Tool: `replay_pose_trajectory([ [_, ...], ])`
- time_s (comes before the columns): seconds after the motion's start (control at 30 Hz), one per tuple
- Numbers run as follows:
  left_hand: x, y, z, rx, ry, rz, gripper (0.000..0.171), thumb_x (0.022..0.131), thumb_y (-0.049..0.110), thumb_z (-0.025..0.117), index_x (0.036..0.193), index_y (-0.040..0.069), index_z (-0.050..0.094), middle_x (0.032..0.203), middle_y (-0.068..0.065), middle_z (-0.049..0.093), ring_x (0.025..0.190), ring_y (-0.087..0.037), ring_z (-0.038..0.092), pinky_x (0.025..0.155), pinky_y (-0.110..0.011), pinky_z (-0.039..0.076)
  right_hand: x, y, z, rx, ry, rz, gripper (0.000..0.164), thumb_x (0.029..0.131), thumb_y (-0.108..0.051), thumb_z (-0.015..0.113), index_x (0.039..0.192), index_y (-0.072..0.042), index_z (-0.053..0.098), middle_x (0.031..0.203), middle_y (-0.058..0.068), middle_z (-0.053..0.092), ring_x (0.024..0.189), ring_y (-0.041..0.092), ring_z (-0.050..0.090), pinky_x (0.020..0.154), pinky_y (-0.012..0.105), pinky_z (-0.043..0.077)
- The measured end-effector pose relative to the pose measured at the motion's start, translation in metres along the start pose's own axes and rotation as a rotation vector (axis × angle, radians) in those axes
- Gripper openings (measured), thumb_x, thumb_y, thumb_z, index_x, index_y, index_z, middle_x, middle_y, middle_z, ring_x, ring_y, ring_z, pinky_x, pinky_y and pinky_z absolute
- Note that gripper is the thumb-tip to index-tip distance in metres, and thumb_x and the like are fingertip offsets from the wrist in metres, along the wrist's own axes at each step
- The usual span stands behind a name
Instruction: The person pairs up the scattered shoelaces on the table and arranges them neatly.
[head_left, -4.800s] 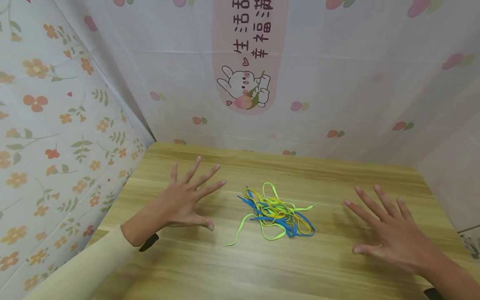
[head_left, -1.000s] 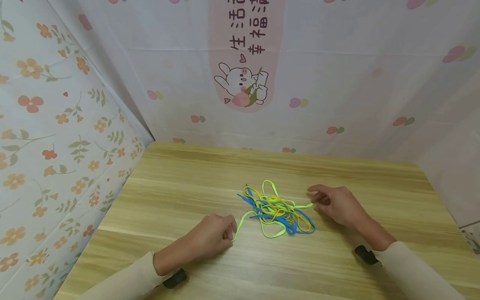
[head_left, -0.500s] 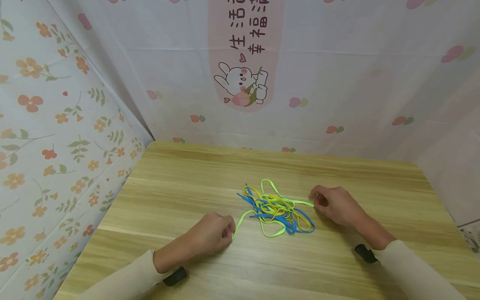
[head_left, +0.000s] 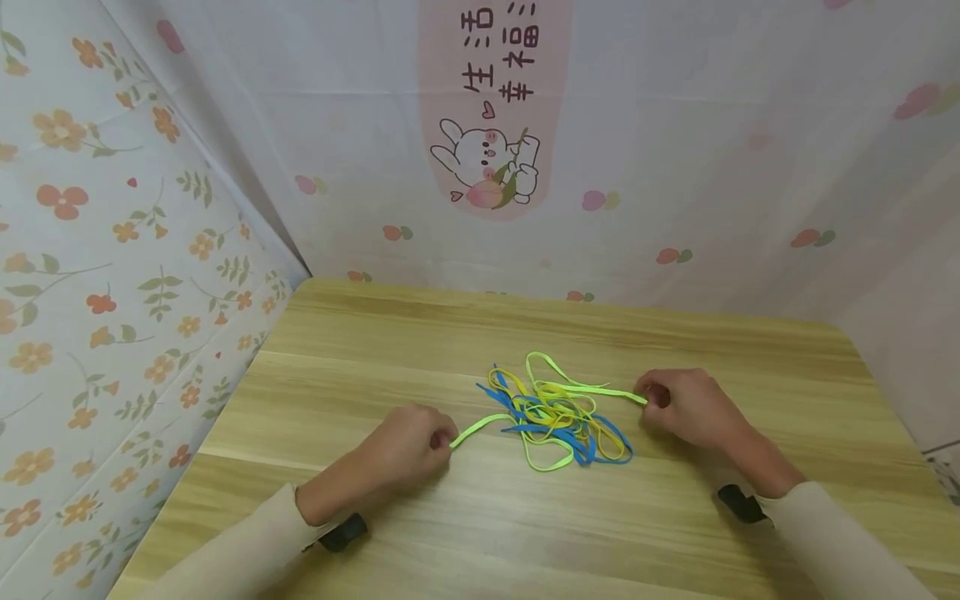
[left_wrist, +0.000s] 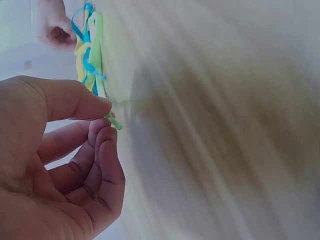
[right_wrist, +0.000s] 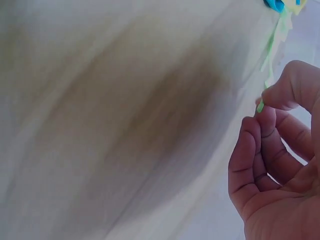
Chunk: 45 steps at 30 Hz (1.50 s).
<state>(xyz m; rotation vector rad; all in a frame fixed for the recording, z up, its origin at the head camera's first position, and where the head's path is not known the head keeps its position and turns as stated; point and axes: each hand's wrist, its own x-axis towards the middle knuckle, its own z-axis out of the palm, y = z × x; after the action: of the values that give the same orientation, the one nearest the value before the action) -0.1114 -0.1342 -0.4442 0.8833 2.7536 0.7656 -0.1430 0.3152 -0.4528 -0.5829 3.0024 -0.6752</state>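
Our left grip (head_left: 412, 446) and right grip (head_left: 693, 407) are each pinching green lace (head_left: 592, 389) near a tip (left_wrist: 116, 123), and its loops are lying tangled with yellow lace (head_left: 555, 420) and blue lace (head_left: 585, 454) on the worktop (head_left: 525, 533). By pulling hard, we could be tightening this into a knot; by holding so little, losing one tip.

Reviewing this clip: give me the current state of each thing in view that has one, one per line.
Left hand: pinching one end of the green lacing
Right hand: pinching green lacing on the other side
Green lacing: held at both sides, its middle looped through the tangle
Blue lacing: tangled, not held
Yellow lacing: looped in the tangle, not held
Printed cloth: hanging, lightly creased
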Motion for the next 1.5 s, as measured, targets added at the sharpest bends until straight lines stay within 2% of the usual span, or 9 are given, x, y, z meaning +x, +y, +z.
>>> replay_pose_trajectory([
  [0.17, 0.001, -0.009, -0.012, 0.015, 0.064, 0.004, 0.016, 0.083, -0.005, 0.071, 0.087, 0.008, 0.078, 0.079, 0.008, 0.067, 0.071, -0.006, 0.056, 0.067, -0.025, 0.052, -0.003, 0.005, -0.012, -0.017, 0.029, 0.006, 0.014, 0.086, -0.002, 0.078, 0.099, -0.008, 0.081, 0.084, -0.009, 0.068, 0.075, 0.010, 0.059, 0.068, 0.034, 0.051],
  [0.4, 0.002, -0.019, -0.023, 0.048, 0.148, 0.016, 0.017, 0.081, -0.007, 0.070, 0.085, 0.009, 0.076, 0.079, 0.005, 0.065, 0.071, -0.008, 0.055, 0.066, -0.025, 0.051, -0.010, 0.011, -0.025, 0.009, 0.050, 0.089, 0.005, 0.091, -0.005, 0.076, 0.096, -0.007, 0.078, 0.084, -0.005, 0.069, 0.076, 0.015, 0.061, 0.068, 0.035, 0.051],
  [0.67, 0.015, -0.020, -0.022, 0.146, 0.059, -0.038, 0.011, 0.091, 0.005, 0.075, 0.085, 0.015, 0.073, 0.078, 0.009, 0.059, 0.072, -0.009, 0.054, 0.068, -0.028, 0.050, -0.013, 0.011, -0.031, 0.036, 0.087, 0.076, 0.007, 0.092, -0.006, 0.077, 0.091, -0.009, 0.071, 0.086, -0.004, 0.066, 0.078, 0.014, 0.058, 0.070, 0.031, 0.049],
  [0.8, 0.029, -0.012, -0.019, 0.179, 0.043, -0.022, 0.008, 0.093, 0.014, 0.077, 0.088, 0.016, 0.073, 0.080, 0.008, 0.060, 0.073, -0.011, 0.056, 0.069, -0.032, 0.052, -0.014, 0.007, -0.032, 0.045, 0.120, 0.020, 0.012, 0.093, -0.006, 0.083, 0.090, -0.012, 0.073, 0.087, -0.007, 0.068, 0.080, 0.009, 0.062, 0.071, 0.030, 0.053],
  [0.9, 0.041, -0.004, -0.015, 0.187, 0.048, 0.029, 0.003, 0.093, 0.015, 0.077, 0.093, 0.013, 0.075, 0.085, 0.004, 0.064, 0.077, -0.015, 0.060, 0.070, -0.034, 0.055, -0.014, 0.003, -0.032, 0.068, 0.153, -0.044, 0.016, 0.092, -0.005, 0.087, 0.088, -0.015, 0.074, 0.086, -0.010, 0.068, 0.078, 0.004, 0.062, 0.068, 0.027, 0.055],
  [1.0, 0.054, 0.004, -0.010, 0.189, 0.036, 0.074, 0.013, 0.095, 0.016, 0.076, 0.105, 0.008, 0.077, 0.098, -0.002, 0.070, 0.087, -0.022, 0.066, 0.075, -0.039, 0.058, -0.013, -0.002, -0.031, 0.104, 0.173, -0.102, 0.020, 0.091, -0.004, 0.088, 0.086, -0.018, 0.074, 0.086, -0.013, 0.068, 0.078, 0.002, 0.064, 0.067, 0.026, 0.057],
  [1.1, 0.069, 0.013, -0.008, 0.188, 0.013, 0.089, 0.024, 0.098, 0.017, 0.074, 0.120, 0.006, 0.077, 0.117, -0.009, 0.073, 0.102, -0.030, 0.068, 0.083, -0.044, 0.060, -0.014, -0.006, -0.033, 0.126, 0.175, -0.133, 0.024, 0.091, -0.003, 0.088, 0.085, -0.022, 0.073, 0.087, -0.016, 0.068, 0.079, 0.002, 0.067, 0.068, 0.026, 0.059],
  [1.23, 0.091, 0.022, -0.009, 0.195, -0.004, 0.101, 0.030, 0.101, 0.012, 0.071, 0.130, 0.008, 0.077, 0.132, -0.012, 0.071, 0.114, -0.035, 0.066, 0.093, -0.047, 0.058, -0.016, -0.006, -0.034, 0.127, 0.162, -0.137, 0.027, 0.091, -0.002, 0.088, 0.085, -0.025, 0.073, 0.087, -0.018, 0.068, 0.080, 0.003, 0.069, 0.070, 0.029, 0.061],
  [1.5, 0.127, 0.025, -0.010, 0.232, -0.034, 0.176, 0.037, 0.103, 0.002, 0.066, 0.138, 0.011, 0.076, 0.129, -0.012, 0.071, 0.114, -0.032, 0.066, 0.099, -0.047, 0.055, -0.023, 0.001, -0.033, 0.112, 0.137, -0.138, 0.026, 0.091, -0.003, 0.088, 0.087, -0.025, 0.073, 0.089, -0.020, 0.067, 0.080, 0.000, 0.067, 0.070, 0.031, 0.061],
])
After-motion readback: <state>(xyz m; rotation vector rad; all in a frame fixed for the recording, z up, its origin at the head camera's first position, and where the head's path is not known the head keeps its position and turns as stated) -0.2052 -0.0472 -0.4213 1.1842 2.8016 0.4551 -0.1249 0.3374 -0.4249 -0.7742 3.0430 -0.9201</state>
